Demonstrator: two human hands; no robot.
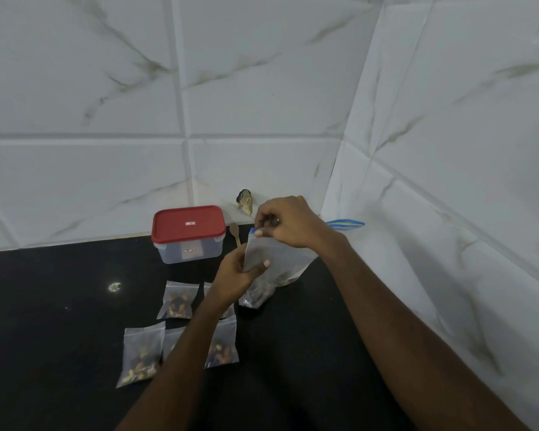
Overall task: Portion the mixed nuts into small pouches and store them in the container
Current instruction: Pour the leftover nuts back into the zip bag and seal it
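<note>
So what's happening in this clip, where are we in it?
A person stands at a black counter, holding a large zip bag of nuts with both hands: the left hand grips its side, the right hand pinches the blue zip strip at the top. Several small filled pouches lie on the counter nearer the person. The red-lidded container stands closed behind them, with a wooden spoon beside it.
</note>
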